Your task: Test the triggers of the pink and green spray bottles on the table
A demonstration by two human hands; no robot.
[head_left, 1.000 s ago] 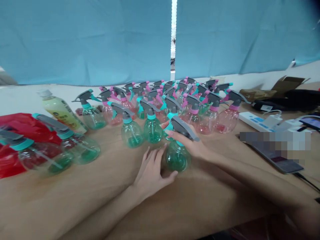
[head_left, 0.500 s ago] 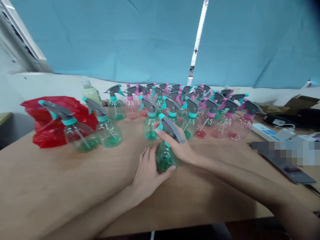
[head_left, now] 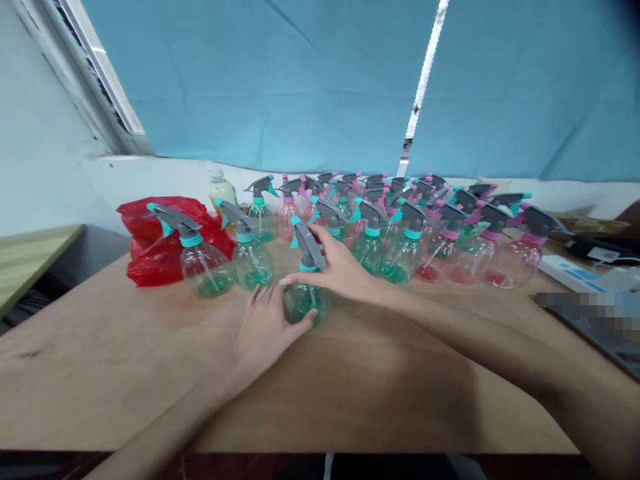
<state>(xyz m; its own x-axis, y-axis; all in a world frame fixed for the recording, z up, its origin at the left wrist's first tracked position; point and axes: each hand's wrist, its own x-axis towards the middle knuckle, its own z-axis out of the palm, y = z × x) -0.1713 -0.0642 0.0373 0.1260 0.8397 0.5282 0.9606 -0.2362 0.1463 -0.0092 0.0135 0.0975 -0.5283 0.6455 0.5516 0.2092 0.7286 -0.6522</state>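
A clear green spray bottle (head_left: 305,310) with a grey and turquoise trigger head stands upright, or nearly so, between my hands at the middle of the table. My left hand (head_left: 265,327) curves round the lower left of its body, thumb across the front. Around the neck below the head closes my right hand (head_left: 343,267); some of its fingers are hidden behind the bottle. Just left are two similar green spray bottles, the nearer one (head_left: 253,263) and a farther one (head_left: 205,270).
Several green and pink spray bottles crowd the back of the wooden table (head_left: 380,373), including a pink one (head_left: 515,260) at the right end. A red plastic bag (head_left: 150,230) lies at left, a pale yellow bottle (head_left: 221,190) behind it. A white power strip (head_left: 565,273) sits at right.
The view has swung left, so the scene shifts rightward. Both hands have carried the held spray bottle left, closer to the two green bottles and away from the larger group.
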